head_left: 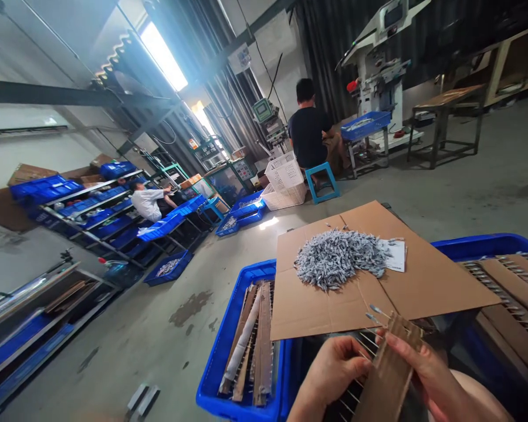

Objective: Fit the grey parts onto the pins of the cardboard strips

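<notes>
My left hand (332,369) and my right hand (426,369) are both closed on a narrow cardboard strip (389,366) with thin metal pins stuck through it; the pins point away from me. Just beyond, a flat cardboard sheet (422,281) lies across two blue crates and carries a heap of small grey parts (338,258) and a white paper slip (396,255). The left blue crate (233,334) holds more pin-loaded strips (257,346).
A blue crate at right (484,245) holds cardboard strips with pins. One person in black sits on a blue stool (321,181) near white baskets (284,181). Another person sits by shelves of blue trays (92,205). Machines and a bench stand at the back right.
</notes>
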Demonstrator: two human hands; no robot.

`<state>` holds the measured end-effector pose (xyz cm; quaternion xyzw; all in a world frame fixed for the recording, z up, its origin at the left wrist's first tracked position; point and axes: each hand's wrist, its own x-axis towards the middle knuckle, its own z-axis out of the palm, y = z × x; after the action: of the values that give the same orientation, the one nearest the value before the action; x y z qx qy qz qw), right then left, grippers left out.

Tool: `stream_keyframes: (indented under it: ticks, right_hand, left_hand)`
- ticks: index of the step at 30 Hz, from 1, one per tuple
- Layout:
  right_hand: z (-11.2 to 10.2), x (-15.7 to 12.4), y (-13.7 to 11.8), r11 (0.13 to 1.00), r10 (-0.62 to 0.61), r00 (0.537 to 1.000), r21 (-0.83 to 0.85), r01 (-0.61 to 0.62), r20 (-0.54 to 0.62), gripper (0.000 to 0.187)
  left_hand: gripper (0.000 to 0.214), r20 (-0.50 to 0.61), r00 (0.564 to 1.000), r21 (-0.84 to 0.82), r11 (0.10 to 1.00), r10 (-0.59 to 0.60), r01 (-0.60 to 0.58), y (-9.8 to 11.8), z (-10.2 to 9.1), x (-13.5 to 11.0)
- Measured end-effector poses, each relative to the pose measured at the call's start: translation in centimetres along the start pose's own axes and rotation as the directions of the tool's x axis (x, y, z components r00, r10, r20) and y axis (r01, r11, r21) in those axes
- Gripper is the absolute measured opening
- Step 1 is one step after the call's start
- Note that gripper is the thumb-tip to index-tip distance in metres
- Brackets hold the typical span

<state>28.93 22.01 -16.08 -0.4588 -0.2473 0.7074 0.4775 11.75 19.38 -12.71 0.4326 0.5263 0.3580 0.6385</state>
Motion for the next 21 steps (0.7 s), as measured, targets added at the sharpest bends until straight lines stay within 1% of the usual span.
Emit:
stream_keyframes:
  ticks: [5,8,9,10,11,12,14,15,18,21]
  right_hand:
    - [-0.1,-0.6,0.4,1.000,0.001,0.995,0.026,-0.003,0.097,0.025]
    - [-0.3,-0.4,0.3,1.000,-0.020,0.995,-0.008,0.021,0.095,0.025]
    - [-0.3,-0.2,0.3,0.999,-0.026,0.996,-0.027,0.029,0.086,0.025]
    - [-0.2,-0.1,0.1,0.998,-0.030,0.997,-0.048,0.034,0.072,0.026]
    - [-0.1,0.0,0.0,0.997,-0.033,0.998,-0.066,0.037,0.059,0.026]
    - [0.0,0.0,-0.2,0.996,-0.037,0.998,-0.078,0.040,0.046,0.026]
    - [0.2,0.1,-0.4,0.994,-0.043,0.999,-0.096,0.045,0.018,0.026]
    - [0.3,0.1,-0.5,0.994,-0.051,0.999,-0.102,0.051,0.000,0.025]
    - [0.0,0.2,-0.2,0.990,-0.074,0.997,-0.120,0.071,-0.022,0.025]
    - [-0.6,0.5,0.3,0.988,-0.067,0.998,-0.136,0.068,0.009,0.025]
  left_hand:
    - [0.039,0.034,0.999,0.055,0.998,-0.032,0.030,-0.2,-1.1,0.6]
    - [0.039,0.065,0.998,0.087,0.996,-0.022,0.017,0.3,-2.2,1.8]
    - [0.040,0.049,0.999,0.097,0.995,-0.018,0.013,0.6,-2.5,2.4]
    - [0.041,0.000,1.000,0.120,0.993,-0.007,0.007,1.0,-2.9,3.2]
    - [0.042,-0.079,0.997,0.152,0.988,0.011,0.001,1.4,-3.2,4.1]
    - [0.042,-0.171,0.985,0.191,0.982,0.038,-0.004,1.8,-3.5,5.2]
    - [0.039,-0.320,0.942,0.272,0.962,0.100,-0.010,2.6,-4.0,7.3]
    - [0.037,-0.363,0.924,0.308,0.951,0.124,-0.007,2.9,-4.2,8.3]
    - [0.026,-0.421,0.888,0.412,0.911,0.183,0.008,3.5,-4.4,10.5]
    - [0.014,-0.456,0.854,0.538,0.842,0.250,0.041,3.5,-4.1,11.4]
